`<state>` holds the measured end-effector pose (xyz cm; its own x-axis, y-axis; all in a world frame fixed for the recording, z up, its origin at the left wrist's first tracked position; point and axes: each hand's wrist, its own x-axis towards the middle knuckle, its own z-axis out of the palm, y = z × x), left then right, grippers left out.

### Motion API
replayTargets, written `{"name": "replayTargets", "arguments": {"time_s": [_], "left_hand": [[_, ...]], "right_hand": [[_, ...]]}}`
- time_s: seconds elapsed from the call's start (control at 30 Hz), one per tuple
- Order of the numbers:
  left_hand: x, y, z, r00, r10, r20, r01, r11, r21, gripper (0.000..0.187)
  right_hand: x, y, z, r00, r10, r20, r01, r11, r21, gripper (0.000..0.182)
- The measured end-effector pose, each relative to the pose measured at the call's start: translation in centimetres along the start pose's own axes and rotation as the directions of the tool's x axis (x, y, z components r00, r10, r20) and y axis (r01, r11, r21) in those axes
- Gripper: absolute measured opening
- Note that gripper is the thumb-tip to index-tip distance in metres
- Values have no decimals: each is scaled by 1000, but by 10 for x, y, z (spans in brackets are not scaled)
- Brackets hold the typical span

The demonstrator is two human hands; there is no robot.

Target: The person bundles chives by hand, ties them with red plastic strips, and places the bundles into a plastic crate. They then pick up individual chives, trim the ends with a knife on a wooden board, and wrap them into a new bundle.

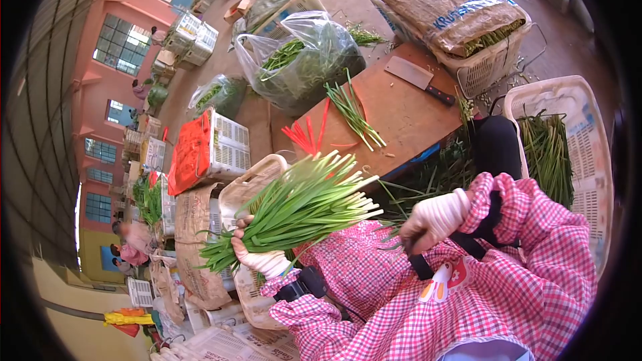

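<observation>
My left hand (251, 249), wrapped in white at the wrist and palm, grips a thick bunch of garlic chives (304, 204) near its leafy end. The pale cut ends fan out to the right, over my lap. My right hand (433, 219), in a white wrap with bare fingertips, is closed above my checked apron; a few thin green strands show beside its fingers, and what it pinches is hidden. On the brown board (394, 117) lie a smaller bunch of chives (354, 117), red ties (309, 135) and a cleaver (418, 79).
A white basket of long green stalks (547, 154) stands at my right. Beyond the board are a sack-covered basket (461, 13) and a clear bag of greens (301, 60). Crates (231, 144) and a pale basket (264, 170) stand left. People (134, 241) sit farther off.
</observation>
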<state>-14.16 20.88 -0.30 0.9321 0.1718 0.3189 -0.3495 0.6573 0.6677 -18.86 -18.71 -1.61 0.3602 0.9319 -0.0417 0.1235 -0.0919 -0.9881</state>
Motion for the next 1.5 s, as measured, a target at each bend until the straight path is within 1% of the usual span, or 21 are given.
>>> {"name": "replayTargets", "arguments": {"time_s": [0.03,0.1,0.13,0.17,0.23,0.33,0.47,0.53,0.67,0.7,0.73,0.8,0.9,1.0,1.07,1.13,1.27,1.33,1.4,1.47,1.5], "left_hand": [[-1,6,-9,999,14,-44,-15,1000,-20,20],[0,9,-7,997,68,-27,-68,998,0,21],[-1,12,-10,998,65,-24,-65,998,2,21],[-1,18,-16,995,44,-85,-45,999,-9,21],[-3,16,-18,979,95,-182,-105,993,-49,29],[-6,23,-22,981,68,-184,-70,998,-5,29],[-10,23,-12,983,94,-158,-106,992,-69,26],[-12,27,-17,988,94,-124,-104,991,-78,25],[-15,31,-19,990,42,-131,-58,990,-125,15],[-17,31,-17,998,29,-58,-36,992,-118,20],[-17,31,-16,1000,16,16,-14,994,-108,28],[-16,31,-17,999,41,9,-41,999,-8,30],[-18,25,9,999,-25,46,33,981,-190,30],[-18,24,32,994,51,-100,-58,996,-62,28],[-16,26,40,983,35,-179,-62,987,-148,22],[-13,25,48,996,-82,27,86,911,-404,20],[-4,25,38,986,-54,-157,15,970,-242,23],[3,28,18,996,-44,-84,26,980,-197,25],[8,32,0,998,-56,-38,50,989,-140,27],[10,39,-18,996,-39,-80,28,990,-135,27],[10,42,-25,995,-47,-92,34,990,-138,27]], "right_hand": [[-13,-5,-1,998,18,-53,-31,964,-263,20],[-25,32,9,928,355,-109,-325,631,-704,24],[-29,30,10,850,486,-206,-422,391,-818,24],[-29,26,11,850,484,-209,-426,395,-814,24],[-30,9,11,899,261,-352,-438,545,-715,20],[-20,-18,11,830,-200,-520,-103,862,-496,17],[-2,-49,10,633,-254,-731,139,967,-216,14],[11,-32,4,495,-358,-792,212,934,-289,17],[28,9,-10,409,6,-912,284,949,134,18],[23,19,-16,458,-72,-886,29,997,-66,29],[28,29,-18,455,-71,-888,26,997,-67,29],[38,48,-20,504,-270,-820,-154,907,-393,44],[56,55,-20,681,-72,-729,-23,993,-119,47],[63,48,-19,752,104,-651,-33,992,121,33],[55,46,-19,759,43,-650,-84,996,-32,30],[39,37,-19,762,2,-647,-97,989,-111,25],[-3,40,-24,797,81,-599,-214,965,-154,23],[-29,47,-32,830,168,-531,-332,915,-230,24],[-51,50,-36,858,288,-425,-495,682,-538,24],[-61,56,-31,764,576,-291,-507,257,-822,26],[-62,57,-31,713,663,-230,-504,256,-825,32]]}}
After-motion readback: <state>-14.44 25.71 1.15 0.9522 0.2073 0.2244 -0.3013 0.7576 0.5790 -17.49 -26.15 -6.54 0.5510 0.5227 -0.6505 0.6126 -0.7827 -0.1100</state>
